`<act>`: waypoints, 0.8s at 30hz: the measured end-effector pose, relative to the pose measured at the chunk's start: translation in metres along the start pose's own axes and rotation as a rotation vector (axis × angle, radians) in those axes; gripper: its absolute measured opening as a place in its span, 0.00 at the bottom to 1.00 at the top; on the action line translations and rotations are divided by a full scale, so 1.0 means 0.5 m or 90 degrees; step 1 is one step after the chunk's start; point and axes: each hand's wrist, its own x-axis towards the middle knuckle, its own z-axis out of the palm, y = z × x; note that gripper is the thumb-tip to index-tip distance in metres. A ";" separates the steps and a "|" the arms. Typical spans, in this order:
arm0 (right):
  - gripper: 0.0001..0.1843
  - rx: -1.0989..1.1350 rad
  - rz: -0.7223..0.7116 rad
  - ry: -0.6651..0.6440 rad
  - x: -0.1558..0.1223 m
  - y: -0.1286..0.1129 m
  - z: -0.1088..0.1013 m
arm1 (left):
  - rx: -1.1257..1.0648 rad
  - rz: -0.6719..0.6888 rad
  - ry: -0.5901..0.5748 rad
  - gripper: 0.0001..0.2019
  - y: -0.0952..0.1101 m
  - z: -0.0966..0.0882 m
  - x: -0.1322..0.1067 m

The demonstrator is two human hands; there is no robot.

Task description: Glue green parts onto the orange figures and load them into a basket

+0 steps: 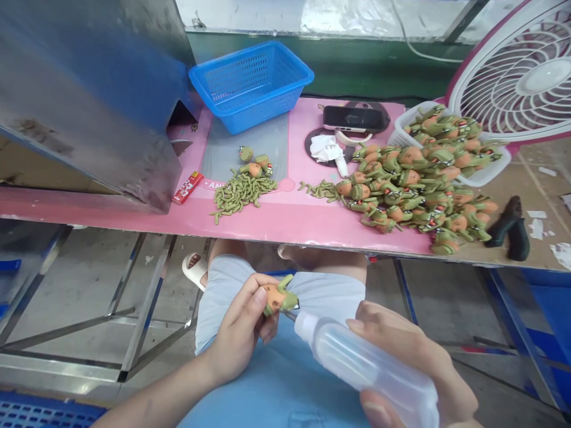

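Above my lap, my left hand (250, 312) pinches a small green and orange toy figure (277, 297) between thumb and fingers. One green limb sticks up from the figure. My right hand (410, 356) is wrapped around a translucent squeeze bottle (366, 362) with a white cap and a thin metal nozzle. The bottle is tilted, and its nozzle tip meets or nearly meets the underside of the figure; exact contact cannot be told. On the table ahead lies a heap of small green curved pieces (241, 193), with a few figure parts (259, 166) behind it.
Many similar figures (410, 184) are piled at the right, some in a white basket (404, 128). A blue basket (254, 110), a phone (350, 119), crumpled tissue (325, 148) and a red packet (187, 188) rest on the pink table. A metal box (102, 89) stands left, a fan (530, 77) right.
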 end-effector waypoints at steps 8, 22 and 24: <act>0.13 -0.006 0.038 0.004 0.020 -0.006 -0.001 | -0.007 0.007 -0.007 0.15 -0.002 0.000 0.001; 0.11 -0.014 0.078 0.035 0.005 -0.009 -0.001 | -0.002 -0.009 0.016 0.17 0.000 0.004 0.004; 0.11 0.009 0.157 0.062 -0.010 -0.008 0.000 | 0.000 -0.008 0.020 0.17 -0.002 0.003 0.004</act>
